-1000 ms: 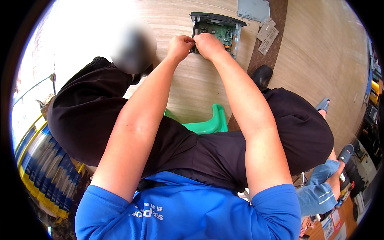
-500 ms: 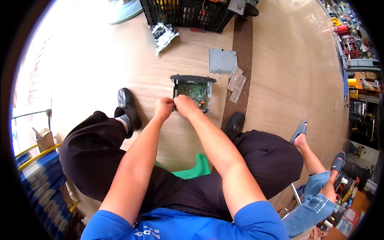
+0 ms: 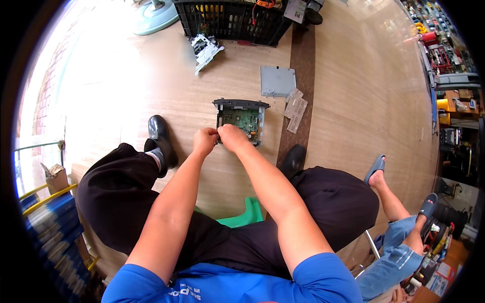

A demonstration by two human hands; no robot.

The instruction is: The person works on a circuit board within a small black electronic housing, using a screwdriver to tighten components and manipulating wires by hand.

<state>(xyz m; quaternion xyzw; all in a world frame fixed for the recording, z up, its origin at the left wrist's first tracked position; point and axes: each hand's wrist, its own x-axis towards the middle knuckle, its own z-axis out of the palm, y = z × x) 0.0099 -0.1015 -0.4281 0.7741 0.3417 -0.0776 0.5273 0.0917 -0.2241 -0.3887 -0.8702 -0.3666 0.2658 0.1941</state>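
An opened car stereo unit (image 3: pixel 241 103) lies on the floor between my feet, its dark front panel facing away from me. Inside its metal frame a green circuit board (image 3: pixel 247 119) is exposed. My left hand (image 3: pixel 205 141) is closed at the near left corner of the unit, fingertips pinched together. Right beside it, my right hand (image 3: pixel 233 137) is closed too, bent over that corner and covering part of the board. The fingertips of both hands meet there, and whatever is between them is hidden.
Beyond the unit lie a grey metal cover (image 3: pixel 278 82), a perforated clear-looking piece (image 3: pixel 297 115) and a silver mechanism (image 3: pixel 206 53). A black crate (image 3: pixel 232 22) stands at the back. Under me is a green stool (image 3: pixel 242 217). Another person's sandalled foot (image 3: pixel 376 171) is at right.
The whole view has shifted slightly, so the floor things sit a little lower. Both hands stay closed at the same corner of the unit, with hardly any movement.
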